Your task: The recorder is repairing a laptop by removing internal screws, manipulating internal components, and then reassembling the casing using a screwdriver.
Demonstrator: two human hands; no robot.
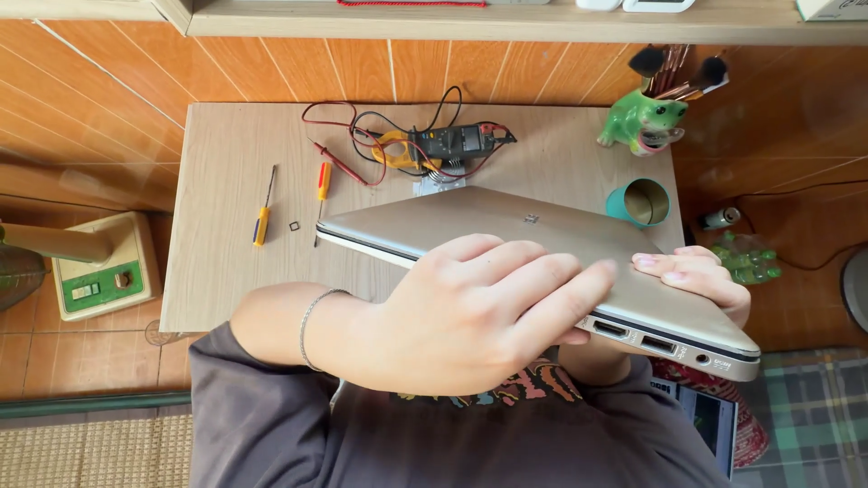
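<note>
I am holding a closed laptop (533, 239) with both hands, up above the bench (226, 181) and close to my body. The laptop is gold-coloured and it is tilted, with one corner pointing away from me and the side with the plug holes facing me.

My left hand (479, 312) lies over the top of the laptop, near its front edge. The fingers are curled down over the lid and wrap around the edge, so this hand has a firm hold. There is a thin bracelet (312, 321) on that wrist.

My right hand (701, 280) is at the right end of the laptop. Its fingers are bent over the top there, and the rest of the hand is under the laptop, where I cannot see it.

Behind the laptop, on the bench, there is a dark meter (452, 143) with an orange clamp and red and black wires in a tangle. To the left of the laptop lie two screwdrivers (264, 210) with yellow handles, and a tiny square part (293, 225) sits between them. To the right of the laptop, at the far corner, stands a teal cup (640, 202). Behind the cup is a green frog holder (644, 117) with brushes in it.
</note>
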